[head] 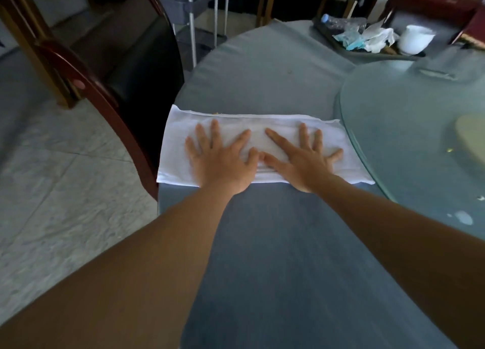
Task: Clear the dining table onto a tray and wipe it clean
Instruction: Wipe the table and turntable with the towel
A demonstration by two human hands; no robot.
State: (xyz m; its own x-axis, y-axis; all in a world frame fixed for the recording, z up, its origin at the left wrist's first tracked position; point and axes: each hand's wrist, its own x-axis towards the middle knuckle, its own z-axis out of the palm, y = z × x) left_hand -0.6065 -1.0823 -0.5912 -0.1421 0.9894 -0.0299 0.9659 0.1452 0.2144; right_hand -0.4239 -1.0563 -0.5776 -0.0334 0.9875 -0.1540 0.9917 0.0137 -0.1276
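Wooden chair (pixel 110 86) with dark seat off the tabletop's left edge, standing on pale tiled floor (pixel 52 178).

Round table (pixel 275 243) under a grey-blue cover. White cloth (pixel 262 128) folded into a long strip, lying flat near the left edge of the tabletop; long axis running left to right, left end right at the table's left edge, right end touching or just overlapping the rim of the glass turntable (pixel 393 138). A few yellowish crumbs just visible at the cloth's far edge.

Left hand (pixel 223 159) flat on the left half of the cloth, palm down, fingers straight and spread, pointing away toward the far side of the table. Right hand (pixel 301 162) flat on the right half, same pose, fingers spread and pointing away. Thumbs meeting at the cloth's middle. Neither hand gripping, both pressing down. Bare forearms reaching in from the near edge.

Glass turntable over the right part of the tabletop, small white specks on its near rim.

Dark tray (pixel 325 35) at the far right edge of the tabletop, holding a clear plastic bottle (pixel 343 22) on its side, crumpled tissues (pixel 372 39) and blue-green wrappers, and a white bowl (pixel 417 39) at the tray's right end.
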